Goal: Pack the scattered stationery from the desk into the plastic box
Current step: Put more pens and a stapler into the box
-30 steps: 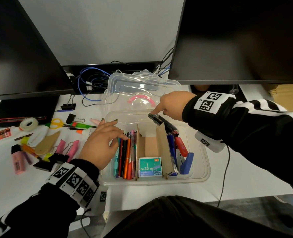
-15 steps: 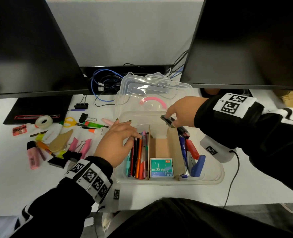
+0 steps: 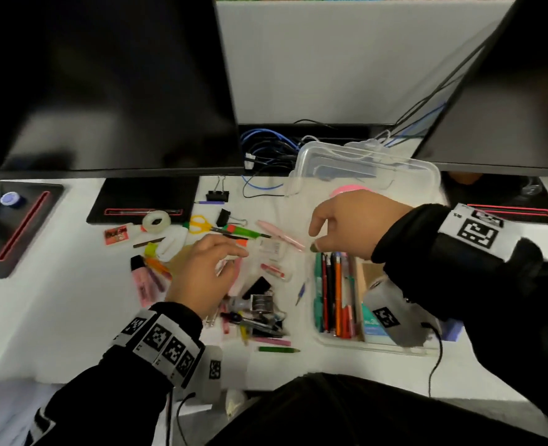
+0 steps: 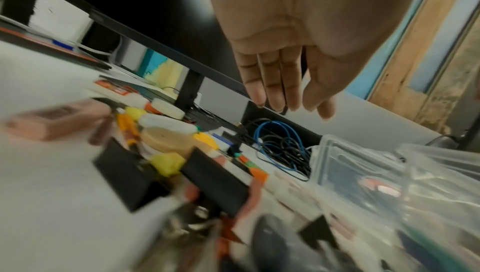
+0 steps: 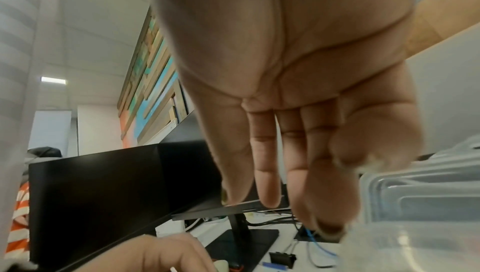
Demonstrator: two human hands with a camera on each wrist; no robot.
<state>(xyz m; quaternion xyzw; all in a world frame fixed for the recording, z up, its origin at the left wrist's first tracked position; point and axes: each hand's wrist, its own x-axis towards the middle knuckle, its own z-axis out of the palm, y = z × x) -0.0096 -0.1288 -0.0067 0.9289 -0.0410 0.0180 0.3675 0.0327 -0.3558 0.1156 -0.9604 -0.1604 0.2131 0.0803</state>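
Observation:
The clear plastic box (image 3: 375,348) stands at the right with its lid (image 3: 362,169) tipped open behind it. Several pens (image 3: 333,294) lie in its left compartment. My right hand (image 3: 313,241) hangs over the box's rear left corner, fingers relaxed and empty, as the right wrist view (image 5: 285,204) also shows. My left hand (image 3: 234,255) hovers over the loose stationery left of the box with straight fingers (image 4: 275,99), holding nothing. Beneath and around it lie a pink highlighter (image 3: 144,281), a green marker (image 3: 243,231), a pink pen (image 3: 280,235) and a pile of clips (image 3: 260,310).
Yellow scissors (image 3: 202,223), a tape roll (image 3: 156,220) and black binder clips (image 3: 218,196) lie further back. A green pencil (image 3: 279,350) lies near the front edge. Two dark monitors (image 3: 105,85) overhang the desk's rear, with cables (image 3: 266,149) between them.
My left hand has come off the pens in the box and moved left over the loose pile. My right hand has let go of the black item and shifted left, now empty.

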